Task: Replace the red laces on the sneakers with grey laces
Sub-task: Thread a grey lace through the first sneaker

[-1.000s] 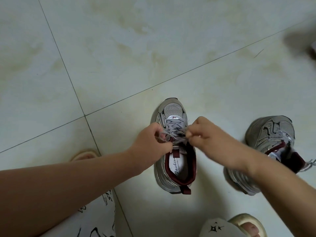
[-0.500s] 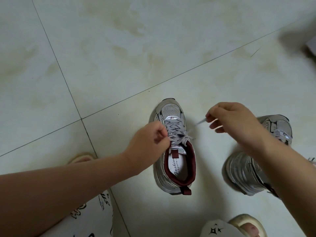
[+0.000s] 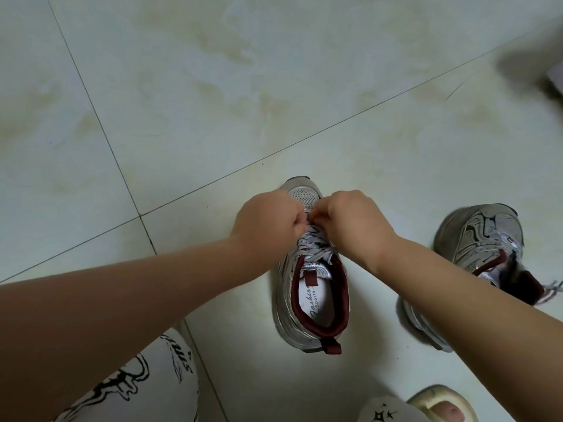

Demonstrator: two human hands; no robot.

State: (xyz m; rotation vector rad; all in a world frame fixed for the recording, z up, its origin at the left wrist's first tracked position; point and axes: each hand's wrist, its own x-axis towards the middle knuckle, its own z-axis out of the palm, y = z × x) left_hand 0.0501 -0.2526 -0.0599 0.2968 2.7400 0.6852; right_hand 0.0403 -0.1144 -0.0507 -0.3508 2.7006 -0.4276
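A silver-grey sneaker (image 3: 310, 300) with a dark red lining stands on the floor in the middle, toe pointing away from me. Grey laces (image 3: 315, 249) cross its front. My left hand (image 3: 268, 223) and my right hand (image 3: 353, 223) meet over the upper part of the lacing, fingers curled and pinching the lace near the toe end. The pinched bit is mostly hidden by my fingers. A second matching sneaker (image 3: 478, 257) lies to the right, partly behind my right forearm, with a loose grey lace end (image 3: 553, 289) trailing at the frame's right edge.
Pale tiled floor (image 3: 213, 102) with dark grout lines stretches ahead. My knee in white patterned fabric (image 3: 137, 382) is at the bottom left. A cream slipper on my foot (image 3: 438, 405) shows at the bottom right. A dark blurred shape (image 3: 542, 71) sits at the top right.
My right hand, which had pulled out to the right with the lace end, has come back to the sneaker. Both hands now meet higher up, nearer the toe.
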